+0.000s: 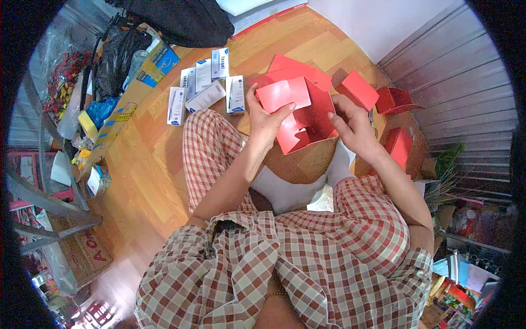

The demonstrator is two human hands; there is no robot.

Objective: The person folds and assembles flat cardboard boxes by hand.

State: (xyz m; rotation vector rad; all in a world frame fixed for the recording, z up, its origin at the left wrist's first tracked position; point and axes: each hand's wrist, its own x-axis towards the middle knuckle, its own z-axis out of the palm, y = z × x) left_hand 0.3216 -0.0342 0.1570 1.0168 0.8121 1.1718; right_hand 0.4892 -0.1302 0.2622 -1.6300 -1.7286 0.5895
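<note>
Checked shirt [285, 274] and matching trousers fill the near field; the person sits on the wooden floor [148, 164], white socks [285, 192] just below the hands.

Obs. 1: the red carton [309, 118] is held between both hands, above the feet and clear of the floor. It is half-formed: thin matt card, sharp creases, angular walls, inside face turned up toward the wearer, probably so the folds can be seen.

Obs. 2: the left hand [267, 122] pinches the loose flap [282, 93], thumb on the front and fingers behind. The right hand [355, 129] has its fingers curled and pressed against the opposite wall. Bracing both sides likely keeps the limp card square.

Obs. 3: beyond the right hand stand closed red boxes [359, 89], cube-like and of the same card. Flat red sheets [293, 67] lie just past the carton, within easy reach.

Obs. 4: beyond the left hand lie white-and-blue packets [205, 90], slim and glossy, laid side by side. Further left are a brown cardboard box [131, 98] and a crumpled black bag [118, 60].
</note>
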